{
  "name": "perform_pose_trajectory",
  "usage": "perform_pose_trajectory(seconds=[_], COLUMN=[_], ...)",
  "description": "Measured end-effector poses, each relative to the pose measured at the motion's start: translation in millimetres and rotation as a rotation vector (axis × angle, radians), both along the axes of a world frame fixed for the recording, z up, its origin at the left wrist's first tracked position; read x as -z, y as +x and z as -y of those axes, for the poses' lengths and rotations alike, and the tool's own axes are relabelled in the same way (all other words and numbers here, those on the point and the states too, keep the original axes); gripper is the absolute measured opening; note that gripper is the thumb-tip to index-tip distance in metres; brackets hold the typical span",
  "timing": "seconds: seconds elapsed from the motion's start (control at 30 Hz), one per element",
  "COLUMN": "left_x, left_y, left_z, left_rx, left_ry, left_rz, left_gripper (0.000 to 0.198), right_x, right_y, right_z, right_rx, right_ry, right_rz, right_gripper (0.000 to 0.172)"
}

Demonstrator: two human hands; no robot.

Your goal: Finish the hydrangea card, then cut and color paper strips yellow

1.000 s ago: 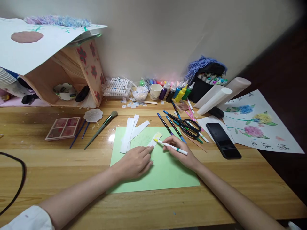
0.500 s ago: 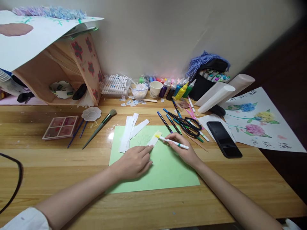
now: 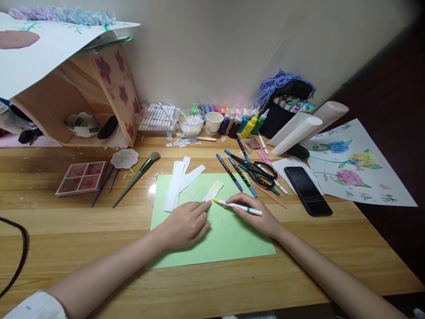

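Observation:
My right hand is closed round a white marker with a yellow tip, which points left at the lower end of a paper strip. Yellow colour covers much of that strip's upper part. With fingers stretched out flat, my left hand presses on the strip's lower end and hides it. Both hands are over a green sheet of paper. Several blank white strips overlap one another on the sheet's upper left, beyond my left hand.
Black-handled scissors lie on several pens beyond my right hand, with a phone farther right. A large brush and a palette box are at left. Paint bottles and a paper cup line the wall.
The marker's tip has moved down and left along the strip, toward my left fingertips. More yellow shows on the strip. My left hand has stayed nearly still.

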State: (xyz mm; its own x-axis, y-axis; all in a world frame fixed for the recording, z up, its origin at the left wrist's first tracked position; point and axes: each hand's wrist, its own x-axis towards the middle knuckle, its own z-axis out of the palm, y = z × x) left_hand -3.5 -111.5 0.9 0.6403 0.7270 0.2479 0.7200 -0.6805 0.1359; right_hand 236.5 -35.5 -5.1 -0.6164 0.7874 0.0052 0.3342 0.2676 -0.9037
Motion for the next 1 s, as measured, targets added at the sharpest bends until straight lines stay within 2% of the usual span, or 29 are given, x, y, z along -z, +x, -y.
perform_pose_trajectory(seconds=[0.13,0.23,0.37,0.67,0.77,0.9,1.0], left_x=[1.2,2.2,2.1,0.3,-0.1,0.7,1.4], left_y=[0.0,0.3,0.6,0.7,0.5,0.5,0.7], left_z=[0.8,1.1,0.9,0.2,0.2,-0.2,-0.6], left_rx=[-0.001,0.001,0.002,0.004,0.005,0.002,0.002], left_ry=[0.003,0.000,-0.001,0.002,-0.002,-0.005,-0.008], left_rz=[0.010,0.027,0.058,0.063,0.046,0.038,0.048], left_gripper=[0.026,0.025,0.023,0.022,0.022,0.022,0.022], right_x=[-1.7,-1.4,0.2,-0.3,-0.2,-0.3,-0.4], right_y=[3.5,4.4,4.5,3.6,3.8,4.4,5.6], right_z=[1.9,2.7,2.2,2.0,2.4,2.1,0.7], right_rx=[0.010,-0.047,0.054,-0.005,0.033,-0.042,0.058], right_ry=[0.030,0.063,0.083,0.144,0.157,0.176,0.175], right_rz=[0.023,0.049,0.026,0.072,0.064,0.073,0.068], right_gripper=[0.019,0.018,0.020,0.021,0.023,0.022,0.022])
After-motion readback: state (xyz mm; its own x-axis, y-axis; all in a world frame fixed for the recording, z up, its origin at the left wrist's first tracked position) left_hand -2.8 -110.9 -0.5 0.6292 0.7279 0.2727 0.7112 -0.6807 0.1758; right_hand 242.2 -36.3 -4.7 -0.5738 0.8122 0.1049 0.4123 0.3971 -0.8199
